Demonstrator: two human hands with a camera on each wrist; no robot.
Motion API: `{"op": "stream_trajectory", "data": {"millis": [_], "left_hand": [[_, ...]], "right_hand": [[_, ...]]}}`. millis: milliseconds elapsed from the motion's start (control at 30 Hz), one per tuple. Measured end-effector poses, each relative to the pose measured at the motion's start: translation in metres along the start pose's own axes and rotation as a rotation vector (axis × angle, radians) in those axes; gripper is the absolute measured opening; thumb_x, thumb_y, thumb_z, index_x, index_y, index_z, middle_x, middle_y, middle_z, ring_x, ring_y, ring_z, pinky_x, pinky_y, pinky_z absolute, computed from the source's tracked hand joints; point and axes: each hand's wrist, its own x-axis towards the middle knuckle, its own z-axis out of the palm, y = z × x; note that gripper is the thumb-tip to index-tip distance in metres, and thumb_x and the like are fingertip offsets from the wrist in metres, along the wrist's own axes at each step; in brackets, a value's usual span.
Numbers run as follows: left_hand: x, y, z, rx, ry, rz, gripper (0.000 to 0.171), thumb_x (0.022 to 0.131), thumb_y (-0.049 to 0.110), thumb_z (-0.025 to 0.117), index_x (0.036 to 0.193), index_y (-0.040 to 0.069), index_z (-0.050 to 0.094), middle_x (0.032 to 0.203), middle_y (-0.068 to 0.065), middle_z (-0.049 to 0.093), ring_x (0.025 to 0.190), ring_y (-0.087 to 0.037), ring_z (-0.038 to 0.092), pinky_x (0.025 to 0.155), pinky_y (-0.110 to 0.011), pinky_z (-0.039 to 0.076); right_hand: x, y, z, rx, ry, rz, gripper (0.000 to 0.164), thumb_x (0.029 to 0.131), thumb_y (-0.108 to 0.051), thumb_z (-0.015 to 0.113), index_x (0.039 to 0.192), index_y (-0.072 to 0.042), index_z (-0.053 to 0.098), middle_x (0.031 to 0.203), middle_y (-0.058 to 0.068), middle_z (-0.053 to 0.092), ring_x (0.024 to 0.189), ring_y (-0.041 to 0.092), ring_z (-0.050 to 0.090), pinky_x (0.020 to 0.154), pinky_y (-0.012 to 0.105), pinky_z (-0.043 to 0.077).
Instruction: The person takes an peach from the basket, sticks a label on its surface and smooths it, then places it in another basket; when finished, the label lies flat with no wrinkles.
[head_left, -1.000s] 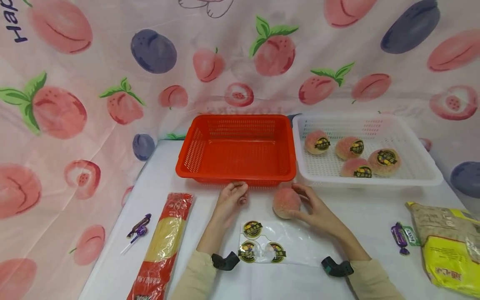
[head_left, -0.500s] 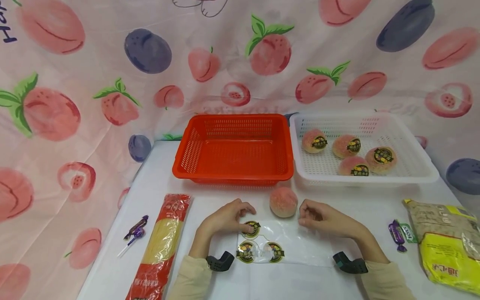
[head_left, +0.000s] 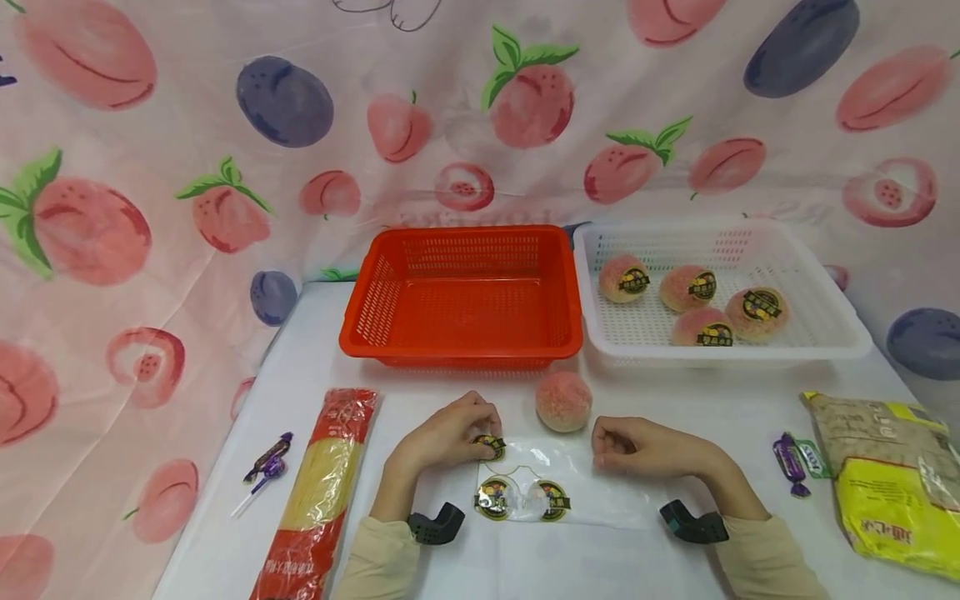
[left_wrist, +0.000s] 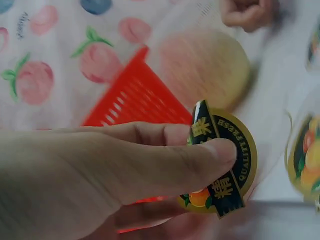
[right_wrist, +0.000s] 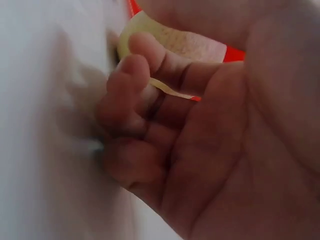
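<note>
My left hand (head_left: 442, 435) pinches a round black-and-gold fruit sticker (left_wrist: 235, 155) between thumb and fingers, above the left end of a clear sticker sheet (head_left: 600, 492). Two more stickers (head_left: 553, 500) show on that sheet. At its right end is my right hand (head_left: 652, 450), fingers loosely curled and holding nothing; in the right wrist view its fingertips (right_wrist: 132, 155) are close to the white surface, though contact is hard to tell. Between the hands, just beyond the sheet, sits a peach (head_left: 564, 402) with no sticker on its visible side.
A red basket (head_left: 461, 354) stands behind the peach. Beside it, a white basket (head_left: 735, 357) holds several stickered peaches (head_left: 757, 315). To the left lie a red noodle packet (head_left: 318, 492) and candies (head_left: 262, 467); to the right, wrapped sweets (head_left: 795, 462) and a yellow-brown bag (head_left: 892, 500).
My right hand has let go of the peach and moved nearer, to the sheet's right end. My left hand has come down to the sheet and taken hold of a sticker.
</note>
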Motion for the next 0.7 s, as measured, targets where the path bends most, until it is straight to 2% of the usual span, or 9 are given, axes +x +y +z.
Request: {"op": "stream_trajectory", "data": {"millis": [100, 200, 267, 367, 433, 500, 600, 700], "left_hand": [[-0.002, 0.012, -0.005, -0.058, -0.042, 0.066, 0.021, 0.074, 0.018, 0.071, 0.088, 0.022, 0.057, 0.088, 0.006, 0.057, 0.082, -0.011, 0.054, 0.072, -0.021, 0.044], [-0.001, 0.027, -0.007, -0.077, -0.064, 0.131, 0.021, 0.075, 0.018, 0.070, 0.092, 0.022, 0.057, 0.088, 0.009, 0.058, 0.081, -0.008, 0.054, 0.069, -0.017, 0.044], [0.000, 0.036, -0.006, -0.060, -0.044, 0.174, 0.023, 0.076, 0.020, 0.070, 0.095, 0.022, 0.057, 0.089, 0.010, 0.057, 0.081, -0.005, 0.052, 0.067, -0.016, 0.044], [0.005, 0.046, -0.002, -0.049, 0.003, 0.253, 0.026, 0.076, 0.022, 0.069, 0.100, 0.021, 0.057, 0.091, 0.010, 0.056, 0.084, -0.002, 0.052, 0.070, -0.015, 0.045], [0.009, 0.049, 0.003, -0.077, 0.029, 0.285, 0.029, 0.077, 0.023, 0.069, 0.103, 0.021, 0.055, 0.094, 0.011, 0.056, 0.085, -0.002, 0.052, 0.072, -0.016, 0.046], [0.012, 0.051, 0.007, -0.126, 0.059, 0.285, 0.034, 0.076, 0.021, 0.069, 0.106, 0.021, 0.054, 0.097, 0.010, 0.056, 0.084, -0.002, 0.053, 0.071, -0.016, 0.047], [0.017, 0.052, 0.013, -0.187, 0.128, 0.251, 0.038, 0.076, 0.019, 0.070, 0.109, 0.023, 0.052, 0.097, 0.011, 0.056, 0.080, -0.002, 0.053, 0.065, -0.016, 0.047], [0.021, 0.052, 0.018, -0.251, 0.188, 0.230, 0.038, 0.076, 0.021, 0.069, 0.110, 0.024, 0.051, 0.093, 0.011, 0.058, 0.077, -0.002, 0.053, 0.063, -0.016, 0.047]], "right_hand": [[0.001, -0.010, 0.002, 0.044, 0.004, -0.050, 0.015, 0.085, -0.033, 0.058, 0.090, -0.021, 0.050, 0.070, -0.007, 0.044, 0.065, 0.001, 0.042, 0.055, 0.016, 0.036], [0.005, -0.024, 0.008, 0.075, 0.047, -0.133, 0.013, 0.085, -0.028, 0.057, 0.092, -0.020, 0.050, 0.072, -0.004, 0.045, 0.065, 0.003, 0.041, 0.054, 0.018, 0.036], [0.009, -0.032, 0.013, 0.072, 0.076, -0.184, 0.013, 0.086, -0.027, 0.056, 0.095, -0.019, 0.051, 0.073, -0.003, 0.047, 0.065, 0.004, 0.042, 0.054, 0.019, 0.037], [0.014, -0.040, 0.020, 0.058, 0.116, -0.207, 0.013, 0.087, -0.029, 0.055, 0.097, -0.022, 0.051, 0.075, -0.006, 0.051, 0.067, 0.005, 0.046, 0.056, 0.019, 0.040], [0.016, -0.043, 0.023, 0.053, 0.162, -0.209, 0.010, 0.088, -0.028, 0.054, 0.096, -0.023, 0.051, 0.076, -0.007, 0.052, 0.069, 0.005, 0.048, 0.058, 0.020, 0.043], [0.017, -0.043, 0.024, 0.050, 0.216, -0.204, 0.005, 0.089, -0.025, 0.053, 0.093, -0.025, 0.051, 0.076, -0.008, 0.053, 0.069, 0.005, 0.050, 0.060, 0.021, 0.044], [0.016, -0.043, 0.023, 0.048, 0.290, -0.194, 0.006, 0.089, -0.019, 0.053, 0.089, -0.025, 0.051, 0.075, -0.008, 0.052, 0.068, 0.006, 0.050, 0.060, 0.021, 0.044], [0.015, -0.043, 0.020, 0.054, 0.304, -0.181, 0.006, 0.089, -0.019, 0.053, 0.089, -0.024, 0.051, 0.074, -0.008, 0.051, 0.067, 0.005, 0.048, 0.059, 0.021, 0.043]]}}
